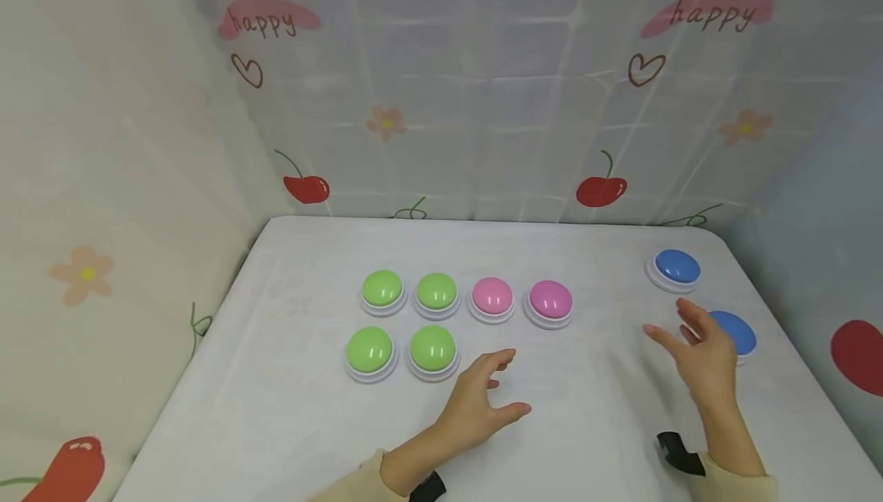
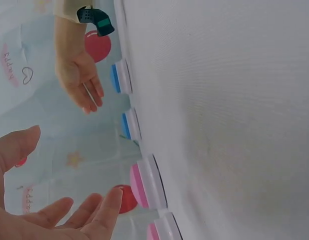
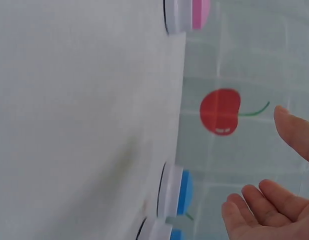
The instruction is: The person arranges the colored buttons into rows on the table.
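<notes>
My left hand [image 1: 474, 404] hovers over the table with thumb and fingers spread apart, holding nothing. It is just right of the nearer green push buttons [image 1: 432, 349] and below the pink button [image 1: 493, 296] and a more purplish-pink button [image 1: 551, 300]. At the right, my right hand [image 1: 705, 360] is raised in the air, its fingers loosely bent and thumb apart, with nothing in it. In the head view it partly covers the nearer blue button [image 1: 736, 333]. The farther blue button [image 1: 677, 266] lies just beyond its fingertips. Every button has a domed top on a white round base.
Several green buttons [image 1: 382, 288] form two rows left of centre on the white table [image 1: 290, 410]. Printed curtains [image 1: 483, 103] with cherries, hearts and flowers hang behind and at both sides. Dark straps [image 1: 679, 454] are on both wrists.
</notes>
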Tool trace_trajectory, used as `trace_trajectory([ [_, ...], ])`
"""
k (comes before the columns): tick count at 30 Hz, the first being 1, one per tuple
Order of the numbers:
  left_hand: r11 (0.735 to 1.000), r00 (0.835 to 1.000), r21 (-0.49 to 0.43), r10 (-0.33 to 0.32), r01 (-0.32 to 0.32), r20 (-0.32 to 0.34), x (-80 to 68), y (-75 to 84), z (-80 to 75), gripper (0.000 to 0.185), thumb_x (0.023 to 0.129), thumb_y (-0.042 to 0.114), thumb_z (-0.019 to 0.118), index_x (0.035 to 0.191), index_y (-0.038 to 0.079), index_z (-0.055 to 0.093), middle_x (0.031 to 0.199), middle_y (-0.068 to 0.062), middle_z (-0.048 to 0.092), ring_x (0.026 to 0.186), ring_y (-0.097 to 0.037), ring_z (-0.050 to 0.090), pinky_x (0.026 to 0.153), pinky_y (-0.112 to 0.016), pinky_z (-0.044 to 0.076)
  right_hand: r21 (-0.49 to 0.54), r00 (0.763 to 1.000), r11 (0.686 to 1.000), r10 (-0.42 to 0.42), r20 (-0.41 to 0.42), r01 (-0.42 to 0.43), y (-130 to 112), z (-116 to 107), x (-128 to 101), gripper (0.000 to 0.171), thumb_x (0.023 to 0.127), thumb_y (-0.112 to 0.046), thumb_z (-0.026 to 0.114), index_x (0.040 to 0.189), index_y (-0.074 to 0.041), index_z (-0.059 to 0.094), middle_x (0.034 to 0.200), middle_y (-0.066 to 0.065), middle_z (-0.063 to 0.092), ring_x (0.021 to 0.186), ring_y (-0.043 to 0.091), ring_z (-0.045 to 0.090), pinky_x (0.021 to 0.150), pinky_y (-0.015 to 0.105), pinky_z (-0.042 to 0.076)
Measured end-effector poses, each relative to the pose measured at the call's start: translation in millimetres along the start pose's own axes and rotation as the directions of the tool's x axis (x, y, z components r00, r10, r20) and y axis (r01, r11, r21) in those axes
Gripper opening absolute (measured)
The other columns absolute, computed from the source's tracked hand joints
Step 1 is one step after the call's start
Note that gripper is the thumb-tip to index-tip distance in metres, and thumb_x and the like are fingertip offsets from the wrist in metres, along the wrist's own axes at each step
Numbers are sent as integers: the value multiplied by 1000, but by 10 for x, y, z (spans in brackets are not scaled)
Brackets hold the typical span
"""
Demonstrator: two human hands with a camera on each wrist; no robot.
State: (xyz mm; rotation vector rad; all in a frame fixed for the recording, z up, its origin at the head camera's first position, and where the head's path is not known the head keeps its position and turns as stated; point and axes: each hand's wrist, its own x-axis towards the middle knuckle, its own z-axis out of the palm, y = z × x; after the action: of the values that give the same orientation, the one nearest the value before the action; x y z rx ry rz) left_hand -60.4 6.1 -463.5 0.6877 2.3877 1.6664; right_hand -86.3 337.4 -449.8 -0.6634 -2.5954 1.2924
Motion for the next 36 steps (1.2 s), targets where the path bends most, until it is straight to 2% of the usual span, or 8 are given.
trace_trajectory([
  [3, 1000, 1000, -3, -8, 8, 5, 45, 4, 43, 66, 81, 15, 80, 138, 5, 49, 134, -14, 57, 123, -31, 54, 97, -30, 53, 25, 992, 994, 104, -77, -103, 139, -157, 142, 79, 90, -38, 69, 154, -15, 29, 160, 12, 29, 144, 36, 34, 112, 35, 34],
  [6, 1000, 1000, 8, -19, 19, 5, 79, 10, 65, 66, 81, 16, 80, 139, 5, 49, 134, -13, 57, 122, -30, 54, 96, -27, 53, 60, 973, 982, 186, -135, -180, 270, -273, 247, 79, 90, -38, 69, 155, -18, 28, 161, 9, 26, 146, 34, 30, 117, 40, 29],
  [10, 999, 1000, 17, -31, 31, 3, 95, 3, 79, 66, 81, 16, 80, 139, 5, 49, 135, -14, 57, 122, -29, 55, 95, -26, 52, 77, 951, 967, 252, -179, -242, 427, -371, 335, 81, 90, -38, 68, 156, -19, 25, 162, 7, 22, 149, 32, 23, 119, 48, 23],
  [17, 999, 999, 31, -34, 34, -6, 91, -47, 76, 66, 81, 16, 80, 138, 5, 49, 133, -14, 58, 121, -29, 55, 94, -27, 53, 57, 941, 954, 301, -156, -296, 578, -434, 415, 92, 88, -35, 70, 157, -10, 14, 164, 15, 10, 150, 37, 12, 119, 55, 18],
  [28, 998, 999, 41, -41, 42, -8, 81, -94, 80, 64, 81, 17, 79, 137, 2, 50, 132, -15, 58, 120, -29, 56, 94, -24, 53, 51, 933, 941, 338, -122, -334, 714, -448, 446, 95, 88, -30, 70, 156, -3, 11, 161, 22, 11, 148, 43, 17, 120, 53, 19],
  [36, 998, 999, 51, -41, 42, -3, 78, -120, 77, 64, 81, 17, 79, 136, 0, 50, 131, -15, 59, 119, -28, 56, 94, -27, 54, 120, 911, 915, 398, -110, -385, 746, -434, 447, 92, 88, -26, 70, 156, -3, 12, 162, 20, 13, 148, 40, 17, 121, 51, 19],
])
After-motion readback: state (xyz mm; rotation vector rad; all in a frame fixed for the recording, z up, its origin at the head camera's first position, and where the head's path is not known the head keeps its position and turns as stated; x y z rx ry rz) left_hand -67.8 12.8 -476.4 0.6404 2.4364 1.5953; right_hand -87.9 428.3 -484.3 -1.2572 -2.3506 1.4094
